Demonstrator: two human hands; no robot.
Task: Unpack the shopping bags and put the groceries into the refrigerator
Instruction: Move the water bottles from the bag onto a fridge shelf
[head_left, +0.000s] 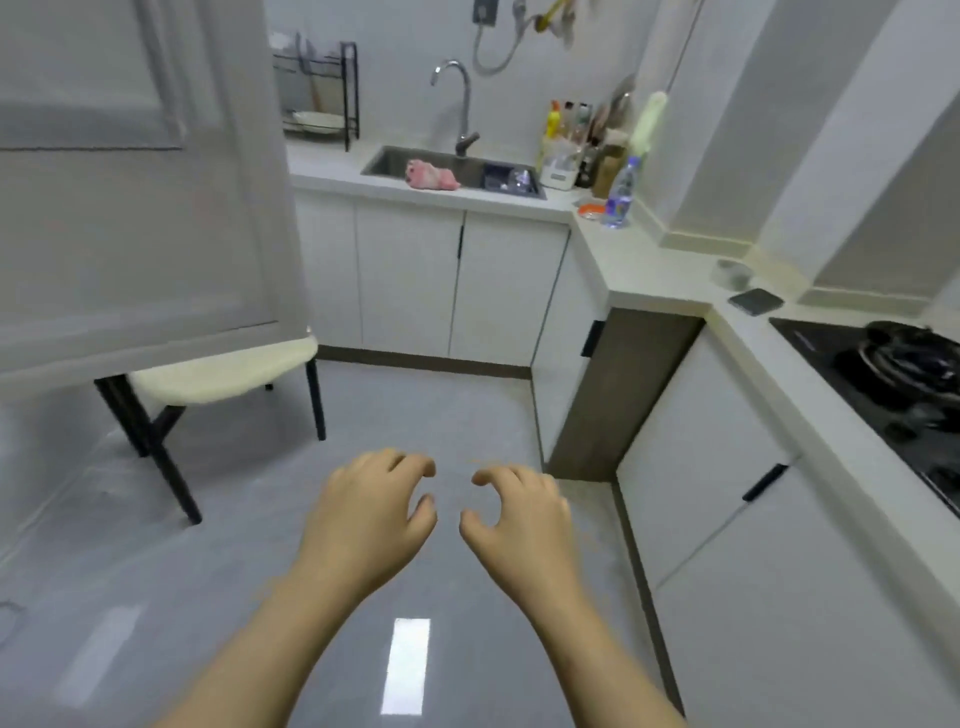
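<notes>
- Nearest: left hand and right hand, side by side yet apart, low over grey floor; fingers loosely curled, thumbs clear of them, gripping nothing.
- No bags or groceries anywhere in view; whereabouts impossible to tell. Probably between items, or not yet begun. Risk: time lost hunting, or a blind turn towards them.
- Near left: big white door, probably the fridge's, swung out above stool. Cannot see inside. Risk: cold leaking out during an empty-handed pause; also an elbow or shoulder catching its edge on a turn.
- Stool legs splayed onto floor just below that door: easy to trip on with a full bag blocking downward sight.
- Floor glossy, with bright glare patches: possibly slippery, though cannot tell whether wet.
- Far: sink with pink lump in it, near front rim; cannot tell whether meat or cloth. If meat, warms outside fridge and gets overlooked easily.
- Far right: bottle upright at counter corner; could be swept off by a swinging bag.
- Near right: hob with black pot; narrow aisle between this side and door, so easy to clip pot or cabinet handles with loaded hands.
</notes>
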